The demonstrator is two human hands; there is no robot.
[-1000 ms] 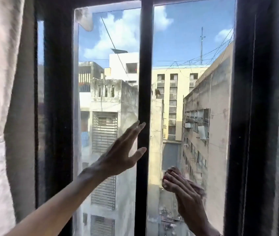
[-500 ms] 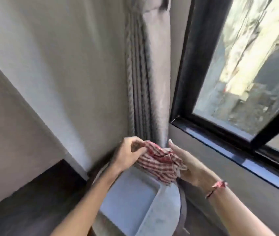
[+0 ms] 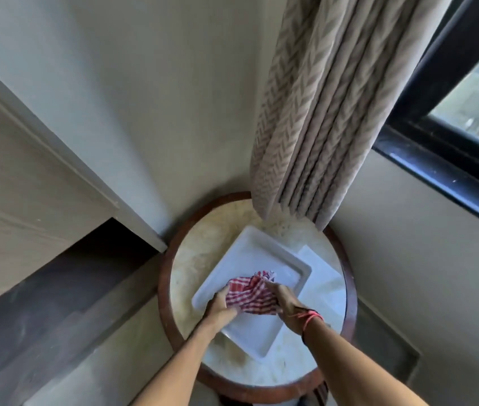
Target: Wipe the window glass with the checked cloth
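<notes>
Both hands grip the bunched checked cloth (image 3: 250,294) over the white tray (image 3: 241,259) on the round table (image 3: 197,265). The left hand (image 3: 220,307) has its fingers curled tight around one end. The right hand (image 3: 286,304) pinches the other end, fingers closed.

Soft daylight from window (image 3: 478,92), wide-angle edge stretch, slight blur

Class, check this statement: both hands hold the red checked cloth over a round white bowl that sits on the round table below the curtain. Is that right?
Not quite. The dish is a square white tray, not a round bowl, as the head view shows. The rest stands: the left hand and right hand both hold the red checked cloth over it, on the round table below the curtain.
</notes>
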